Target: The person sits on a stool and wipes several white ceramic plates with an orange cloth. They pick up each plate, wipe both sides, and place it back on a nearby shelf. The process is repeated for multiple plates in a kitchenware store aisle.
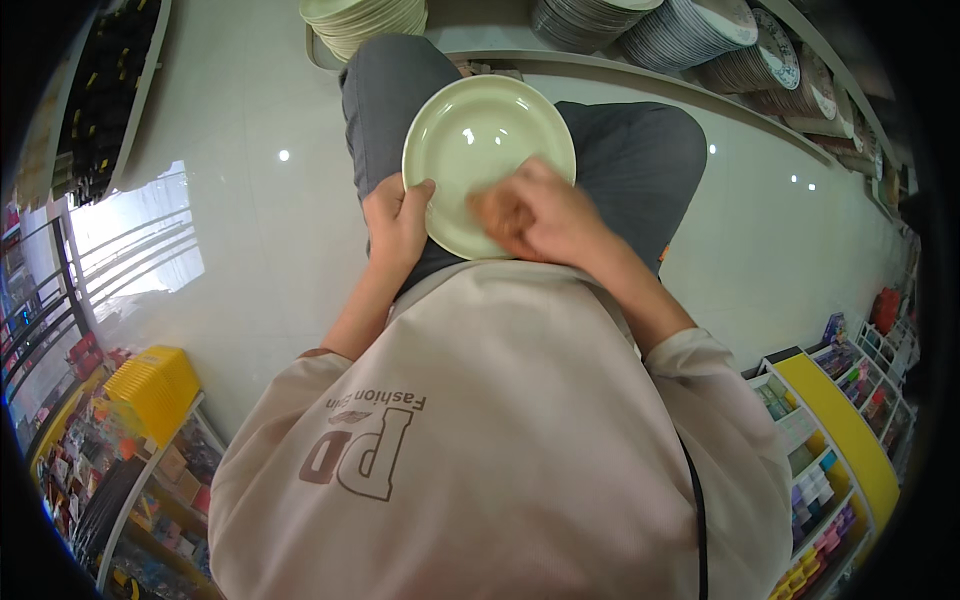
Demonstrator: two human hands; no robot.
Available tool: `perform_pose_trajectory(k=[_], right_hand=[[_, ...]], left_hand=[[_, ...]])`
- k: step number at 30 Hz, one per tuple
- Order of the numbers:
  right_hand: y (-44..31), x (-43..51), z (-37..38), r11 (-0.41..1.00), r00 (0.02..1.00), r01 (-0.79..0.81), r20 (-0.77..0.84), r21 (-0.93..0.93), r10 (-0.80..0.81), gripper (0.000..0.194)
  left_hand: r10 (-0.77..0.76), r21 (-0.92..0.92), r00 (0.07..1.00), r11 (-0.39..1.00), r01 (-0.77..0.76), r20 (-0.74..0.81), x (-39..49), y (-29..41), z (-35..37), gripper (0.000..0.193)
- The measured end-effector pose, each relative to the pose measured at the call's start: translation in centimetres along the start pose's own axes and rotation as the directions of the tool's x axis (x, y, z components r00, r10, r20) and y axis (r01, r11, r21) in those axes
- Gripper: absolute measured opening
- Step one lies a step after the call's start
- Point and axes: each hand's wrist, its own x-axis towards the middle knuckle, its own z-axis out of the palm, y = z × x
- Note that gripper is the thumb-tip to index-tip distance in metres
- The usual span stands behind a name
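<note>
A pale green round plate [480,150] with a glossy face lies over my lap, its face turned up. My left hand [397,214] grips its left rim, the thumb on top and the fingers beneath. Over the lower right part of the plate is my right hand [536,214], blurred, its fingers curled in. Something orange-brown seems to be under or within those fingers, but blur hides whether it is a held thing. My grey trousers [637,157] show on both sides of the plate.
Ahead, a low shelf [480,56] bears a stack of pale green plates [367,26], dark grey plates [589,22] and patterned plates [690,34]. Yellow baskets [154,390] are stacked at lower left. Shelving with a yellow panel [840,420] stands at lower right. Glossy floor tiles [262,225] surround me.
</note>
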Motion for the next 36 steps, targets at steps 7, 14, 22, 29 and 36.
perform_pose_trajectory(k=[7, 14, 22, 29, 36], right_hand=[[1.0, 0.5, 0.0, 0.979, 0.621, -0.045, -0.773, -0.200, -0.129, 0.033], [-0.7, 1.2, 0.3, 0.893, 0.796, 0.447, -0.479, 0.054, -0.370, 0.032], [0.5, 0.7, 0.9, 0.971, 0.973, 0.232, 0.002, 0.055, -0.233, 0.041], [0.4, 2.1, 0.5, 0.969, 0.836, -0.043, -0.540, -0.242, -0.097, 0.032], [-1.3, 1.9, 0.0, 0.955, 0.725, 0.290, -0.639, -0.058, -0.259, 0.033]], left_hand=[[-0.085, -0.059, 0.996, 0.994, 0.087, 0.032, 0.2, -0.4, 0.0, 0.028], [-0.017, -0.091, 1.000, 0.996, 0.018, 0.020, 0.2, -0.9, -0.1, 0.027], [0.018, -0.056, 1.000, 0.998, -0.020, -0.023, 0.2, -1.3, 0.5, 0.025], [0.052, -0.048, 0.999, 0.997, -0.052, 0.000, 0.1, -1.1, 0.3, 0.024], [0.022, -0.100, 1.000, 0.995, -0.021, 0.008, 0.1, -1.0, 0.1, 0.023]])
